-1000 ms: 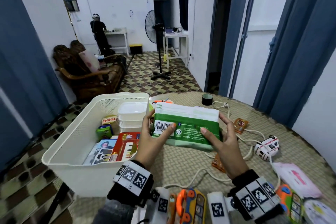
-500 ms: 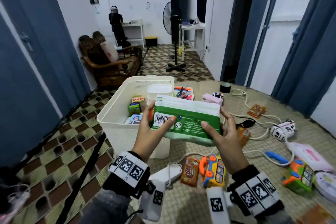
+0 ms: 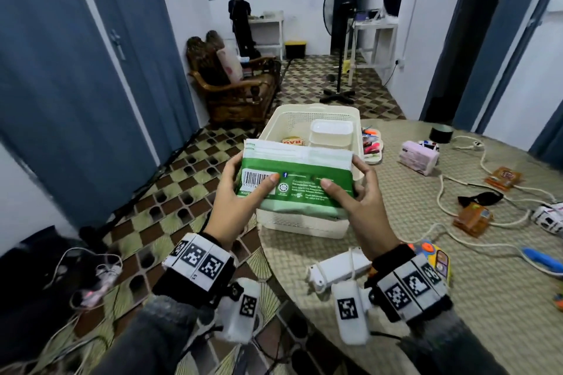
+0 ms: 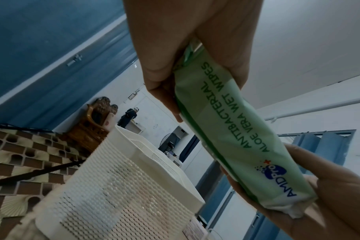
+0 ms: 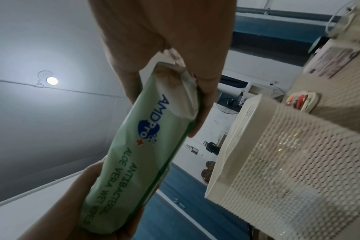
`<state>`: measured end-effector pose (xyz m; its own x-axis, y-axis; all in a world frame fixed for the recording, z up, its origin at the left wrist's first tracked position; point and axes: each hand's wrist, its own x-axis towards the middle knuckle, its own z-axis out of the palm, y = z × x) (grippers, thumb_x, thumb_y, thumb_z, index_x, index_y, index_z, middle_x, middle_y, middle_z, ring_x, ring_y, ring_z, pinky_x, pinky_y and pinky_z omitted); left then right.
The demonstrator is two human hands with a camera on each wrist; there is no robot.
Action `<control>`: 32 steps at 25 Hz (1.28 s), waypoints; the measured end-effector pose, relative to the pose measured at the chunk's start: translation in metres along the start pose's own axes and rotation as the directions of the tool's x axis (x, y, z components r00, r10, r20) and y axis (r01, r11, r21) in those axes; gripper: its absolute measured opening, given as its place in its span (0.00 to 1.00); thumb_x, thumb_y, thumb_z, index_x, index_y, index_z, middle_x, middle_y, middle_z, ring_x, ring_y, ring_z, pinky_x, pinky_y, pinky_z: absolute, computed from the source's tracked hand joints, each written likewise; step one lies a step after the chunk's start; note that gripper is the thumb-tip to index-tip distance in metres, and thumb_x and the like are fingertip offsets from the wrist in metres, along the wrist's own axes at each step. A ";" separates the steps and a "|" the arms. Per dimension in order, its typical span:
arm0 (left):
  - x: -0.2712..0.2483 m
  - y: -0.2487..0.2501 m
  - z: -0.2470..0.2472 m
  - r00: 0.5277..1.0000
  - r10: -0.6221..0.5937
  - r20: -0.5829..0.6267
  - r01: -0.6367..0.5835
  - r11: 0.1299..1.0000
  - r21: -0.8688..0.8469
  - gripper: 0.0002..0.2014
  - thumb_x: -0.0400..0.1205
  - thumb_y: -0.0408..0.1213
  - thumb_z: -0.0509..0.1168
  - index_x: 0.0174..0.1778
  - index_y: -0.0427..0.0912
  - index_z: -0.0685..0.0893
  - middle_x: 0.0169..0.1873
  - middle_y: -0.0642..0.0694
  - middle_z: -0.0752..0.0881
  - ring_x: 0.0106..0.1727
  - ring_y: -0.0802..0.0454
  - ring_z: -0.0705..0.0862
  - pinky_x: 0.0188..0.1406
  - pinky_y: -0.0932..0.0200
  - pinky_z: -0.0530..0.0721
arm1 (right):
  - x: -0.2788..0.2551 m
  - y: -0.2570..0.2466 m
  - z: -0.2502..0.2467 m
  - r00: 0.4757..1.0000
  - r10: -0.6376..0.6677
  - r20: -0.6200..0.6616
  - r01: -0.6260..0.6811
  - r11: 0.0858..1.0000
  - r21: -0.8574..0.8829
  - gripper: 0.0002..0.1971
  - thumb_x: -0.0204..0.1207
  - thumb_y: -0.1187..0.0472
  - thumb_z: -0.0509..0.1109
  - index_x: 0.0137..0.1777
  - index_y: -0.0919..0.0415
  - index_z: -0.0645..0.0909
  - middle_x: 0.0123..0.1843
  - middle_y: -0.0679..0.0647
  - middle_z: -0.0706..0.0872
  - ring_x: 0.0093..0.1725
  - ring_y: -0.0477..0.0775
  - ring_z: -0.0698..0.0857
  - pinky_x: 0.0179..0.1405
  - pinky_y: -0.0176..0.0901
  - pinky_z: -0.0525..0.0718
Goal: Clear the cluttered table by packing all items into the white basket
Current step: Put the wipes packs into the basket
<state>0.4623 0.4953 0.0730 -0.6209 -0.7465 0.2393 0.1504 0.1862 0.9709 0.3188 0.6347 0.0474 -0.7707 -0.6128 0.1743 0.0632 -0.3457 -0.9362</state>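
The soft green wet wipes pack [image 3: 297, 183], a flat pillow-shaped plastic pouch with crimped white ends and a barcode on its upturned face, is held level in the air between both hands, just above the near rim of the white basket [image 3: 307, 224]. The left hand [image 3: 243, 195] grips its left end, thumb pressed on the barcode and fingers curled underneath; the right hand [image 3: 356, 192] grips the right end the same way, thumb on top. In the left wrist view the pack [image 4: 236, 134] reads "Antibacterial Aloe Vera Wet Wipes", its film faintly wrinkled. The basket is rigid perforated plastic, rectangular with rounded corners, and sits at the left edge of the counter [image 3: 457, 298], which wears a woven beige cover. Inside, a translucent lidded container [image 3: 331, 134] fills the far right side. A limp white cord [image 3: 475, 224] loops across the counter to the right, among orange sachets [image 3: 472, 219] and a pink tissue pack [image 3: 419, 158].
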 end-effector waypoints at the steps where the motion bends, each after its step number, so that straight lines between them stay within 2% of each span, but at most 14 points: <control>1: 0.007 -0.001 -0.014 1.000 -0.001 -0.013 0.002 1.000 0.001 0.32 0.70 0.42 0.77 0.69 0.51 0.73 0.57 0.48 0.87 0.57 0.51 0.88 0.55 0.52 0.87 | 0.007 0.005 0.014 1.000 0.001 0.013 0.000 1.000 -0.009 0.34 0.70 0.66 0.76 0.73 0.50 0.67 0.63 0.59 0.85 0.59 0.53 0.87 0.55 0.48 0.88; 4: 0.034 -0.003 -0.052 0.999 0.022 -0.032 -0.021 0.999 0.027 0.33 0.70 0.42 0.75 0.70 0.47 0.72 0.57 0.46 0.87 0.53 0.53 0.89 0.50 0.56 0.88 | 0.031 0.018 0.058 0.999 0.002 0.037 -0.001 1.000 -0.015 0.34 0.71 0.67 0.76 0.74 0.51 0.66 0.64 0.57 0.84 0.59 0.49 0.87 0.50 0.40 0.87; 6: 0.057 -0.002 -0.079 0.998 0.042 -0.047 -0.041 0.999 0.031 0.30 0.73 0.37 0.74 0.70 0.46 0.72 0.56 0.47 0.87 0.49 0.59 0.89 0.44 0.65 0.87 | 0.050 0.029 0.090 0.999 0.005 0.053 -0.005 1.000 -0.008 0.35 0.70 0.65 0.77 0.75 0.49 0.66 0.66 0.59 0.83 0.61 0.53 0.86 0.54 0.46 0.88; 8: 0.082 -0.003 -0.102 0.998 0.045 -0.051 -0.044 0.999 0.003 0.30 0.75 0.33 0.74 0.72 0.45 0.71 0.54 0.49 0.87 0.47 0.61 0.89 0.40 0.69 0.85 | 0.069 0.034 0.118 0.998 0.012 0.061 -0.010 1.000 -0.021 0.35 0.71 0.64 0.77 0.74 0.48 0.66 0.65 0.59 0.83 0.60 0.54 0.87 0.54 0.48 0.88; 11: 0.116 -0.008 -0.128 0.998 0.058 -0.034 -0.058 0.998 0.010 0.31 0.74 0.35 0.74 0.72 0.46 0.71 0.56 0.48 0.86 0.48 0.60 0.89 0.41 0.68 0.85 | 0.094 0.043 0.147 0.999 0.007 0.049 -0.006 1.000 -0.017 0.34 0.71 0.64 0.77 0.73 0.45 0.66 0.63 0.59 0.84 0.58 0.53 0.88 0.54 0.48 0.88; 15: 0.157 -0.022 -0.143 0.998 0.061 -0.033 -0.062 0.998 -0.008 0.33 0.71 0.40 0.75 0.72 0.47 0.71 0.57 0.48 0.86 0.50 0.58 0.89 0.42 0.67 0.86 | 0.129 0.052 0.166 0.999 0.015 0.043 -0.014 0.999 -0.036 0.35 0.70 0.62 0.77 0.74 0.45 0.65 0.66 0.59 0.82 0.60 0.55 0.86 0.56 0.52 0.88; 18: 0.187 -0.031 -0.143 0.998 0.053 -0.024 -0.053 0.998 -0.014 0.34 0.69 0.46 0.74 0.71 0.50 0.72 0.57 0.51 0.86 0.52 0.58 0.88 0.44 0.64 0.87 | 0.159 0.054 0.172 0.999 0.019 0.034 -0.018 0.998 -0.056 0.35 0.70 0.61 0.78 0.74 0.44 0.66 0.65 0.59 0.83 0.60 0.56 0.86 0.57 0.57 0.87; 22: 0.225 -0.041 -0.133 0.995 0.078 -0.057 -0.079 0.997 -0.022 0.25 0.76 0.42 0.71 0.69 0.49 0.74 0.51 0.54 0.88 0.49 0.61 0.89 0.43 0.67 0.86 | 0.197 0.058 0.171 0.999 -0.007 0.039 0.010 0.997 -0.076 0.35 0.69 0.60 0.78 0.73 0.43 0.65 0.66 0.59 0.82 0.61 0.57 0.86 0.58 0.59 0.86; 25: 0.252 -0.047 -0.121 0.996 0.070 -0.052 -0.072 0.997 -0.027 0.23 0.77 0.43 0.70 0.68 0.51 0.74 0.52 0.53 0.88 0.51 0.59 0.88 0.48 0.61 0.86 | 0.221 0.058 0.164 0.999 -0.025 0.021 0.026 0.997 -0.078 0.35 0.70 0.60 0.78 0.73 0.44 0.66 0.65 0.60 0.83 0.59 0.56 0.87 0.57 0.57 0.87; 28: 0.276 -0.050 -0.104 0.996 0.078 -0.033 -0.080 0.995 -0.063 0.21 0.79 0.39 0.69 0.67 0.50 0.74 0.53 0.52 0.87 0.48 0.61 0.89 0.43 0.67 0.86 | 0.243 0.056 0.154 0.999 -0.043 0.005 0.043 0.995 -0.092 0.34 0.70 0.60 0.78 0.73 0.45 0.67 0.64 0.60 0.83 0.59 0.54 0.87 0.58 0.53 0.87; 30: 0.287 -0.053 -0.095 0.998 0.057 -0.010 -0.058 0.995 -0.077 0.22 0.80 0.39 0.68 0.69 0.49 0.73 0.55 0.50 0.87 0.51 0.55 0.89 0.46 0.62 0.88 | 0.255 0.056 0.146 0.999 -0.050 -0.016 0.048 0.994 -0.095 0.33 0.71 0.61 0.78 0.73 0.45 0.67 0.64 0.60 0.84 0.59 0.54 0.87 0.58 0.52 0.87; 32: 0.304 -0.057 -0.087 0.999 0.033 -0.001 -0.033 0.996 -0.082 0.21 0.81 0.43 0.66 0.70 0.50 0.73 0.55 0.49 0.88 0.53 0.53 0.89 0.53 0.52 0.87 | 0.268 0.054 0.142 0.997 -0.058 -0.042 0.053 0.994 -0.099 0.33 0.72 0.61 0.77 0.73 0.46 0.67 0.64 0.60 0.84 0.59 0.55 0.87 0.59 0.54 0.86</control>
<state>0.3317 0.2020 0.0903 -0.6144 -0.7408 0.2716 0.2338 0.1578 0.9594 0.2052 0.3512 0.0872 -0.7993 -0.5612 0.2150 -0.0408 -0.3062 -0.9511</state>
